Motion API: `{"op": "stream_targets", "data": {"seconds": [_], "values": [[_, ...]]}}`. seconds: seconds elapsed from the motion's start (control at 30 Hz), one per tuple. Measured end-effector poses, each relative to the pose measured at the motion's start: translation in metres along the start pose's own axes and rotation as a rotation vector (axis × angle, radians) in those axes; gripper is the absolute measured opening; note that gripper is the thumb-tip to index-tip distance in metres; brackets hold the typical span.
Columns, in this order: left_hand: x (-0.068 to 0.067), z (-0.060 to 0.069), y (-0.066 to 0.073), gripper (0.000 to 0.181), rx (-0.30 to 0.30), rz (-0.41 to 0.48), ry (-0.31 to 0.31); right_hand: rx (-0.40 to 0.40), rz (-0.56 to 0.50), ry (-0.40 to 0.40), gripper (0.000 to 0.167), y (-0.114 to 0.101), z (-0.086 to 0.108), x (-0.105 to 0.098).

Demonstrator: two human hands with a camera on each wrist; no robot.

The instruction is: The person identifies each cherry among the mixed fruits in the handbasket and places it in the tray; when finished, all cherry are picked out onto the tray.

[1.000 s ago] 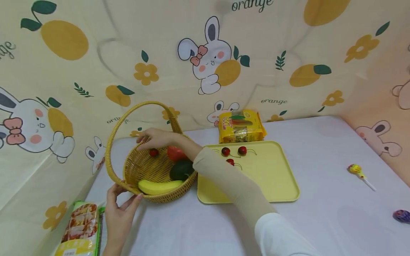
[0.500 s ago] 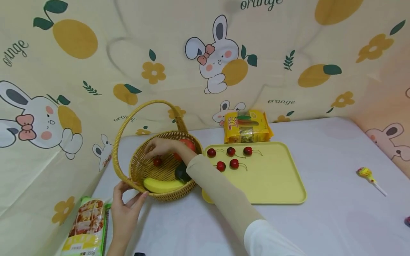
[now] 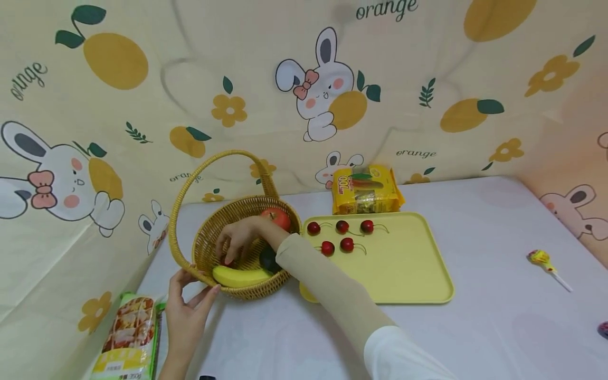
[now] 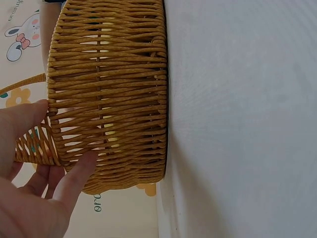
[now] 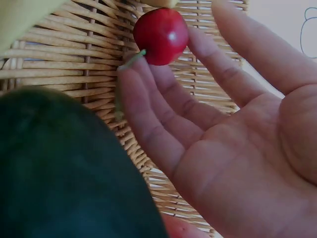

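The wicker basket (image 3: pixel 256 290), with its tall looped handle, holds a banana (image 3: pixel 239 276), a dark green avocado-like fruit (image 3: pixel 268 260), a round red fruit (image 3: pixel 279 217) and a red cherry (image 5: pixel 161 35). My left hand (image 3: pixel 187 321) grips the basket's near-left rim at the handle's foot, its thumb and fingers on the weave in the left wrist view. Inside the basket is my right hand (image 3: pixel 239 236), its loosely bent fingers around the cherry. In the right wrist view the fingertips touch the cherry while the thumb stands apart; its green stem hangs beside one finger.
A yellow tray (image 3: pixel 404 269) with several cherries (image 3: pixel 347 244) lies right of the basket. Behind it stands a yellow snack pack (image 3: pixel 366 190). A green-edged food packet (image 3: pixel 128 338) lies at the left, a lollipop (image 3: pixel 541 258) at the right. A patterned cloth backs the table.
My right hand has moved from the basket's far side down to the cherry, uncovering more of the round red fruit. The left hand keeps its grip on the rim. The view has shifted slightly.
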State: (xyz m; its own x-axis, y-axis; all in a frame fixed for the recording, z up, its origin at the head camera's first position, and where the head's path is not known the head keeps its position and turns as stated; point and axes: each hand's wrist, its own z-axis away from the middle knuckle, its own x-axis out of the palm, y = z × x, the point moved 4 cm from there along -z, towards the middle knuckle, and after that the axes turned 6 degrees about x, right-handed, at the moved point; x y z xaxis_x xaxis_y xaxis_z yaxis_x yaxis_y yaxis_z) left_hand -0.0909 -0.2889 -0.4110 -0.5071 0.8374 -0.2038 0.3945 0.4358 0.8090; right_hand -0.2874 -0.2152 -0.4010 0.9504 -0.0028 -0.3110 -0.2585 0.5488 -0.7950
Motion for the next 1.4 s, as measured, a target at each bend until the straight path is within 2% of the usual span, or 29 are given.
{"op": "stream_targets", "data": {"seconds": [0.23, 0.33, 0.47, 0.53, 0.6, 0.7, 0.8, 0.93, 1.0, 1.1, 1.2, 1.3, 1.4], "values": [[0.001, 0.001, -0.001, 0.063, -0.016, -0.012, -0.002, -0.103, 0.148, 0.058, 0.022, -0.006, 0.009, -0.003], [0.002, 0.001, -0.001, 0.063, -0.023, -0.014, 0.001, -0.187, 0.101, 0.069, 0.024, -0.012, 0.026, -0.007], [0.004, 0.002, 0.0, 0.062, -0.027, -0.011, 0.0, -0.359, -0.032, 0.098, 0.027, -0.014, 0.069, -0.019], [0.004, 0.002, 0.0, 0.062, -0.029, -0.011, -0.002, -0.443, -0.03, 0.155, 0.027, -0.008, 0.097, -0.026], [0.004, 0.002, 0.001, 0.062, -0.033, -0.016, 0.0, -0.486, -0.012, 0.232, 0.027, 0.003, 0.128, -0.033], [0.003, 0.002, 0.001, 0.062, -0.04, -0.023, 0.009, -0.437, -0.033, 0.342, 0.027, 0.03, 0.173, -0.04], [0.002, 0.002, 0.002, 0.063, -0.048, -0.026, 0.019, -0.346, -0.063, 0.444, 0.028, 0.065, 0.213, -0.041], [0.001, 0.002, 0.002, 0.063, -0.052, -0.034, 0.022, -0.25, -0.013, 0.591, 0.032, 0.118, 0.253, -0.037], [0.001, 0.002, 0.002, 0.063, -0.06, -0.035, 0.024, -0.221, -0.005, 0.628, 0.034, 0.144, 0.268, -0.032], [0.001, 0.002, 0.002, 0.064, -0.079, -0.028, 0.032, -0.197, -0.008, 0.645, 0.032, 0.176, 0.282, -0.025], [0.0, 0.001, 0.003, 0.064, -0.094, -0.032, 0.032, -0.17, -0.035, 0.638, 0.028, 0.198, 0.286, -0.018], [0.0, 0.001, 0.002, 0.064, -0.095, -0.049, 0.02, -0.149, -0.045, 0.663, 0.028, 0.209, 0.286, -0.013], [0.001, 0.001, 0.002, 0.064, -0.089, -0.061, 0.013, -0.153, -0.012, 0.703, 0.029, 0.213, 0.283, -0.011]]}}
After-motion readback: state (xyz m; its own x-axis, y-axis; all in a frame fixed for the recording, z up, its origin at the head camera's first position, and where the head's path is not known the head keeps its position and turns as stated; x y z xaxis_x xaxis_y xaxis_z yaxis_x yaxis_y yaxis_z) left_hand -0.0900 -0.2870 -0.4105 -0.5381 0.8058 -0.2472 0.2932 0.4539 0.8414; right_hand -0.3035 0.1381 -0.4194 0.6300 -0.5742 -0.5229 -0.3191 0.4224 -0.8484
